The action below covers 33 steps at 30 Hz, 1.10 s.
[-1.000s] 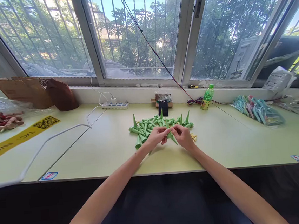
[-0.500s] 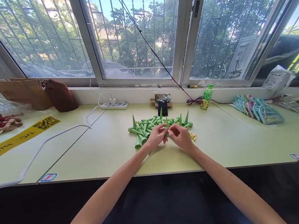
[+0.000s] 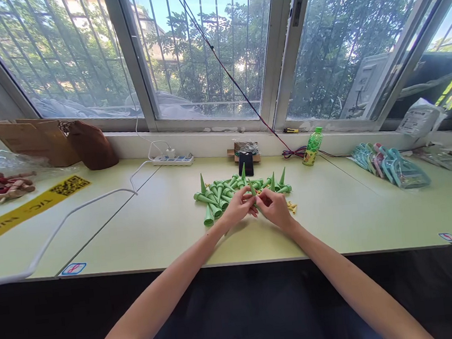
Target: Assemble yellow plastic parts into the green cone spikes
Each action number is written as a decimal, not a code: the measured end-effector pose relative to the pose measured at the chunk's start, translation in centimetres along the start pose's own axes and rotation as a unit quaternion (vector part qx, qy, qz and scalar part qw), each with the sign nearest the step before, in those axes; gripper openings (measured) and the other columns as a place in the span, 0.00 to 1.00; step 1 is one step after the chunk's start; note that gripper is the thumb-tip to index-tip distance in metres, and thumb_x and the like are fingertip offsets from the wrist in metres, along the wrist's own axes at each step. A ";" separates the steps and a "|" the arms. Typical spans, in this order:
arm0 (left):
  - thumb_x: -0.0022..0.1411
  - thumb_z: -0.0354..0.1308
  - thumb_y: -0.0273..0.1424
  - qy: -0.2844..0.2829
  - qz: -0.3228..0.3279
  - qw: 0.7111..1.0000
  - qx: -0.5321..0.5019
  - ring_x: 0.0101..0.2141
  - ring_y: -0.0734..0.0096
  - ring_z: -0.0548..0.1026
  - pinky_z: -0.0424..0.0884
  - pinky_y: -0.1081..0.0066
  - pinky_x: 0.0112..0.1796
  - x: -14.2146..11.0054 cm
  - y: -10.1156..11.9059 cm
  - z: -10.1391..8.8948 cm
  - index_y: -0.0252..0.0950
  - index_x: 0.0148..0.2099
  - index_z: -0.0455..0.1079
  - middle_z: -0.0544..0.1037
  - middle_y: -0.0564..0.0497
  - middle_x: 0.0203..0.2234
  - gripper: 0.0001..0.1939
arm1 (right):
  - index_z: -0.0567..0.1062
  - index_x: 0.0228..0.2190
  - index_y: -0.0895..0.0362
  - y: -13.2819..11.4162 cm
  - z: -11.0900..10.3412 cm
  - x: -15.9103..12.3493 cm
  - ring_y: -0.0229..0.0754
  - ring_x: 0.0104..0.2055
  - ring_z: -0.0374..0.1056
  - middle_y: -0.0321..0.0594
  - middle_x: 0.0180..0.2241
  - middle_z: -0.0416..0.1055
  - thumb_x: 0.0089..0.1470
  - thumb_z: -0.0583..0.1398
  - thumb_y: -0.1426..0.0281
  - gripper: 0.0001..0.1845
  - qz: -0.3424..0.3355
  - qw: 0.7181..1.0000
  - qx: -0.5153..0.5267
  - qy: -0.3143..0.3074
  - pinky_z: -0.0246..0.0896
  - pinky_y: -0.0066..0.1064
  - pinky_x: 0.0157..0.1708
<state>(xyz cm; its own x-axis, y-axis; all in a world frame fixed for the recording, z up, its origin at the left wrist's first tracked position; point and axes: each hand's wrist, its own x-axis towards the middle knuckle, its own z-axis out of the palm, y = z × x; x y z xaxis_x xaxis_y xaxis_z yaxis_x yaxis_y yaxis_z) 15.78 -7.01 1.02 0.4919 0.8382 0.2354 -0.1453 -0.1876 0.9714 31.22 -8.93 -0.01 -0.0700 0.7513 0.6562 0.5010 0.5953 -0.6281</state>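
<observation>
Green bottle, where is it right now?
In the head view, the green bottle stands right of centre at the back of the table, just right of the coiled cable.

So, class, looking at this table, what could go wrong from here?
The green cone between left hand and right hand could slip and perhaps topple upright cones. The right hand is close to small yellow pieces, so a sideways move might scatter them. The green bottle stands beside bundled cables; knocked over, it might fall onto them.
</observation>
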 end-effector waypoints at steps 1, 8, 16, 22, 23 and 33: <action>0.56 0.64 0.48 0.000 0.000 1.000 -0.001 0.20 0.75 0.75 0.74 0.74 0.23 0.0 -0.1 0.0 0.36 0.41 0.60 0.76 0.54 0.27 0.24 | 0.64 0.22 0.54 0.0 0.0 0.0 0.35 0.19 0.54 0.30 0.17 0.61 0.55 0.57 0.65 0.13 -0.001 1.000 -0.002 0.000 0.51 0.28 0.22; 0.57 0.63 0.47 0.005 0.006 1.000 0.008 0.19 0.75 0.75 0.74 0.73 0.23 0.0 -0.2 0.0 0.36 0.41 0.59 0.74 0.55 0.26 0.24 | 0.63 0.21 0.54 0.2 0.0 0.1 0.34 0.19 0.53 0.30 0.16 0.59 0.57 0.56 0.63 0.15 0.001 1.000 -0.012 -0.004 0.50 0.28 0.22; 0.56 0.63 0.49 0.013 0.016 1.000 0.015 0.20 0.75 0.75 0.74 0.73 0.22 0.1 -0.4 0.0 0.36 0.41 0.59 0.73 0.55 0.26 0.25 | 0.63 0.21 0.54 0.1 0.0 0.0 0.34 0.19 0.53 0.30 0.17 0.59 0.57 0.56 0.63 0.15 0.010 1.000 -0.002 -0.005 0.51 0.28 0.23; 0.57 0.62 0.48 0.017 0.021 0.999 0.029 0.20 0.75 0.74 0.73 0.74 0.21 0.2 -0.6 -0.1 0.36 0.41 0.59 0.73 0.55 0.26 0.24 | 0.64 0.21 0.55 0.1 0.0 0.1 0.34 0.19 0.54 0.30 0.16 0.59 0.57 0.56 0.64 0.15 0.010 1.000 0.000 0.003 0.51 0.27 0.22; 0.57 0.62 0.48 0.018 0.022 0.999 0.031 0.20 0.75 0.74 0.73 0.74 0.21 0.2 -0.6 -0.1 0.35 0.41 0.59 0.73 0.54 0.26 0.24 | 0.64 0.21 0.55 0.1 0.0 0.1 0.34 0.19 0.54 0.30 0.16 0.59 0.57 0.56 0.63 0.15 0.010 1.000 0.000 0.005 0.51 0.27 0.22; 0.59 0.60 0.40 0.030 0.038 0.999 0.021 0.20 0.78 0.72 0.72 0.75 0.22 0.4 -0.5 -0.2 0.35 0.40 0.62 0.73 0.53 0.26 0.15 | 0.68 0.27 0.55 -0.1 0.1 0.2 0.35 0.21 0.61 0.32 0.20 0.66 0.54 0.60 0.62 0.11 0.022 0.998 0.063 -0.020 0.58 0.27 0.23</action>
<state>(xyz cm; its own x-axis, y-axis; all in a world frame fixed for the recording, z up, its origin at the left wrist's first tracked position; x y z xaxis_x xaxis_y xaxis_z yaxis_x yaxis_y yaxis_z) 15.87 -6.54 0.65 0.4275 0.8500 0.3078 -0.1427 -0.2728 0.9514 31.07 -8.83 0.17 -0.0868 0.7867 0.6112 0.3917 0.5910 -0.7052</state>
